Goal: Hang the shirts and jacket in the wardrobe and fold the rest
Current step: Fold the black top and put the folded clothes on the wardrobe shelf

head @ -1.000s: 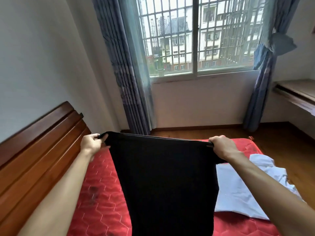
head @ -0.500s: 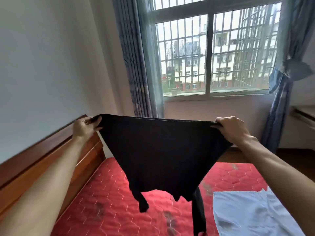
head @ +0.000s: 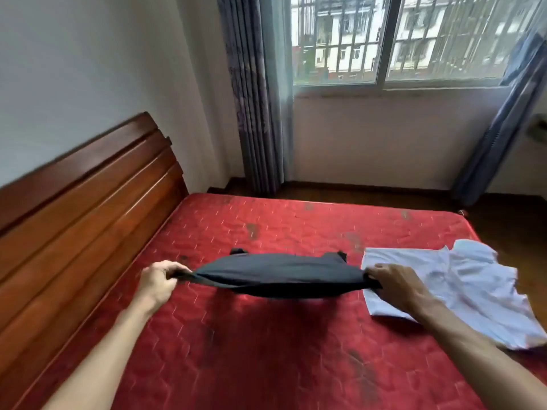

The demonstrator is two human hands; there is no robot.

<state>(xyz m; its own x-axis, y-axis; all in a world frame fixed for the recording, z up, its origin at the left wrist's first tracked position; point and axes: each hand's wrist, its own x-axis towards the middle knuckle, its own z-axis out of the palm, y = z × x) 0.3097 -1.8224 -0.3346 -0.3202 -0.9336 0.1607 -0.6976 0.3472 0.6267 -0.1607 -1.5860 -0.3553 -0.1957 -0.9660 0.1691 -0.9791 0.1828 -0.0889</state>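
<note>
Low over the red mattress (head: 266, 365), your fingers (head: 173, 269) pinch the black garment (head: 281, 275) taut, left hand (head: 157, 284) and right hand (head: 395, 284) at opposite edges, white shirt (head: 458, 291) on the mattress alongside. You're likely spreading it to fold; next, lower it evenly, flat.

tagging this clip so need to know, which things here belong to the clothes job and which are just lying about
Part of the job: black garment, gripped at its ends by the left hand and right hand; white garment lying on the red mattress.
Just there: red mattress, wooden headboard, curtain, window.
</note>
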